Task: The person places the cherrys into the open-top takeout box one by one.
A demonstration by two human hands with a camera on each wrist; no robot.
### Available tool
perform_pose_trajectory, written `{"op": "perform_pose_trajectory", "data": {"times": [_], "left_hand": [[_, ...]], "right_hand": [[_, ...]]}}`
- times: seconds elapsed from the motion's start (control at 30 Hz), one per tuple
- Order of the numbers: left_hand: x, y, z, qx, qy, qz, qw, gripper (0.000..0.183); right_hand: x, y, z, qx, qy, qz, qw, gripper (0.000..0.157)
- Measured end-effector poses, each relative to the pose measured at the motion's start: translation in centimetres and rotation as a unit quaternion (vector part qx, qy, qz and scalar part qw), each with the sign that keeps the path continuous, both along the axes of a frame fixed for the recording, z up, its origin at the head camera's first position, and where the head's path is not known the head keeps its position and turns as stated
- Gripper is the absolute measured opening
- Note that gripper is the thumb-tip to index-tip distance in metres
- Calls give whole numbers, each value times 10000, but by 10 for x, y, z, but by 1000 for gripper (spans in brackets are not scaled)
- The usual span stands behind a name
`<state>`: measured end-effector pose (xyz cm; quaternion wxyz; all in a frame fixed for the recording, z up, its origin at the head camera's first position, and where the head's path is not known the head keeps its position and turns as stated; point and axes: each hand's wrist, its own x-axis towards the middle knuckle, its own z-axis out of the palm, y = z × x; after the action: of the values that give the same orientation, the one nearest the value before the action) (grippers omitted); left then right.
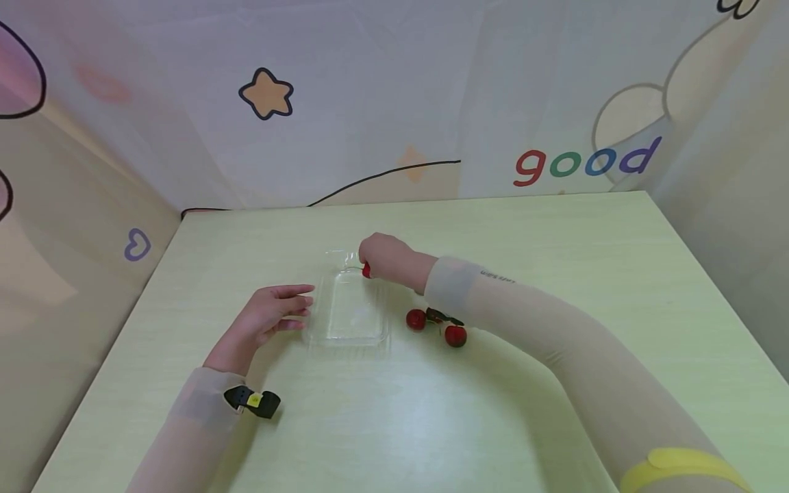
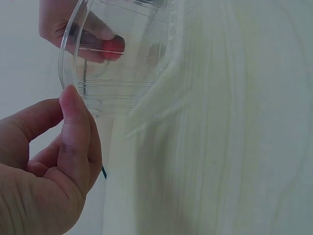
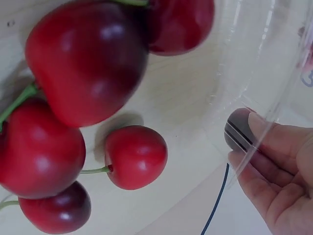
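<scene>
A clear plastic box [image 1: 354, 311] stands on the table in front of me. My left hand [image 1: 280, 311] is at its left side; in the left wrist view the thumb and index fingertip [image 2: 70, 95] pinch its rim. My right hand [image 1: 394, 260] is at the box's far right corner, gripping a red cherry [image 1: 366, 271] with a thin stem. Through the clear wall in the left wrist view, the same cherry [image 2: 113, 47] shows red with a dark side. More cherries [image 1: 455, 335] with a dark leaf [image 1: 436, 315] lie right of the box, partly under my right forearm.
Close up in the right wrist view are several cherries [image 3: 137, 156] with green stems on the pale wooden table [image 1: 555, 246]. A printed cloth backdrop [image 1: 382, 103] rises behind the table's far edge and along both sides.
</scene>
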<state>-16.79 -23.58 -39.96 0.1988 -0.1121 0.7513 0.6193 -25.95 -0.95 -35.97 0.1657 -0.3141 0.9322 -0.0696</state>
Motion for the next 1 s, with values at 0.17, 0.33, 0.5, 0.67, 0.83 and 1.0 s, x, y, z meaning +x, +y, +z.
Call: {"op": "perform_pose_trajectory", "data": {"times": [0.17, 0.33, 0.5, 0.67, 0.83, 1.0], "left_hand": [[-1, 0, 0, -29, -16, 2, 10000, 50], [0, 0, -1, -33, 12, -30, 10000, 50], [0, -1, -1, -29, 57, -40, 10000, 50], [1, -2, -1, -82, 47, -40, 9999, 50], [0, -2, -1, -108, 38, -32, 9999, 50], [-1, -1, 0, -151, 50, -32, 9999, 49]], "right_hand": [[1, -1, -3, 35, 154, 51, 9999, 20], [0, -3, -7, 174, 301, 200, 9992, 38], [-1, -5, -9, 404, 394, 241, 9981, 34], [1, -6, -11, 577, 515, 363, 9963, 32], [2, -7, -12, 630, 633, 464, 9949, 33], [1, -7, -13, 670, 683, 487, 9942, 30]]}}
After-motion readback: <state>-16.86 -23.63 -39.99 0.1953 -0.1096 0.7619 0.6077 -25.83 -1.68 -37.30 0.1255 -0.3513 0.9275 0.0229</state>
